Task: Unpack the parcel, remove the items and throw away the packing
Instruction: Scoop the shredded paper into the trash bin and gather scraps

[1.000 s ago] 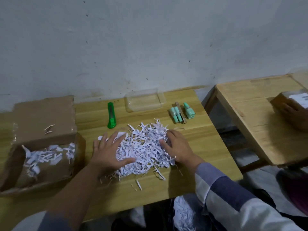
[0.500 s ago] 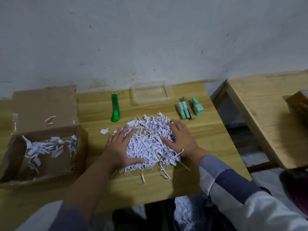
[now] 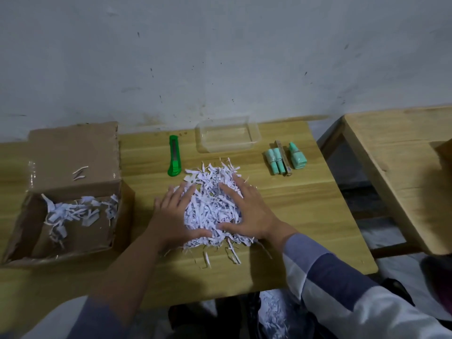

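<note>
A heap of shredded white paper (image 3: 212,204) lies mid-table. My left hand (image 3: 172,214) presses its left side and my right hand (image 3: 247,209) its right side, fingers spread, cupping the heap between them. The open cardboard box (image 3: 73,152) sits at the left with a few paper shreds (image 3: 75,212) inside. The unpacked items, small mint-green bottles (image 3: 277,160) and another mint bottle (image 3: 296,156), lie at the back right beside a thin brown stick (image 3: 283,157).
A green utility knife (image 3: 174,155) lies behind the heap, next to a clear plastic tray (image 3: 228,137). A second wooden table (image 3: 396,167) stands to the right across a gap. More shredded paper (image 3: 274,311) lies on the floor below the table edge.
Both hands have drawn closer together, gathering the spread shreds into a tighter heap. The view has shifted, so the box on the right table has nearly left the frame.
</note>
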Available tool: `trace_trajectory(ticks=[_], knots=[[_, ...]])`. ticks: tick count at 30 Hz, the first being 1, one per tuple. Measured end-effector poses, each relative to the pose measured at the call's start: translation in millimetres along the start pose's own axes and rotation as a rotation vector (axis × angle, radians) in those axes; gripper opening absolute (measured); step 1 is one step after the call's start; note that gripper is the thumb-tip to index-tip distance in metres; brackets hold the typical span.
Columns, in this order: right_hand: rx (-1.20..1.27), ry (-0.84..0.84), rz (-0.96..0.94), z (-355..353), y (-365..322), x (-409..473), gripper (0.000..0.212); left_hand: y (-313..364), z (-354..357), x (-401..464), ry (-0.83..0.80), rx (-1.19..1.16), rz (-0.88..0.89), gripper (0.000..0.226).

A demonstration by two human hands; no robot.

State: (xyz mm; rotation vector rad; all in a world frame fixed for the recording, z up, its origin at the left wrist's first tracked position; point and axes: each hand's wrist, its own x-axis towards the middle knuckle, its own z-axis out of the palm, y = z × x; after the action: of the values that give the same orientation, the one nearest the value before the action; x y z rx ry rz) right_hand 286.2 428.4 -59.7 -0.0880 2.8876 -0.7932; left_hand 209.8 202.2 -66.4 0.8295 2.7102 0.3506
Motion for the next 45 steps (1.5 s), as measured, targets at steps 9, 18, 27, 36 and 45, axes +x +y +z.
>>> trace_trajectory(ticks=[9,18,27,36,45], knots=[[0.105,0.147,-0.012,8.3,3.5,4.8,0.059,40.6,10.7,12.8,0.095,-0.26,0.133,0.077],[0.489,0.407,0.323,-31.0,-8.1,-53.8,0.049,98.8,-8.7,10.1,0.069,-0.428,0.179,0.077],[0.653,0.721,0.602,-50.7,-22.8,-179.7,0.048,192.6,-14.0,-52.3,-0.069,-0.72,0.27,0.07],[0.752,0.859,0.909,-3.0,-8.9,-307.1,0.038,264.5,71.9,-119.2,-0.481,-0.81,0.127,0.095],[1.095,0.637,1.217,113.7,79.0,-350.5,0.045,262.2,203.5,-126.7,-0.656,-0.809,-0.286,0.095]])
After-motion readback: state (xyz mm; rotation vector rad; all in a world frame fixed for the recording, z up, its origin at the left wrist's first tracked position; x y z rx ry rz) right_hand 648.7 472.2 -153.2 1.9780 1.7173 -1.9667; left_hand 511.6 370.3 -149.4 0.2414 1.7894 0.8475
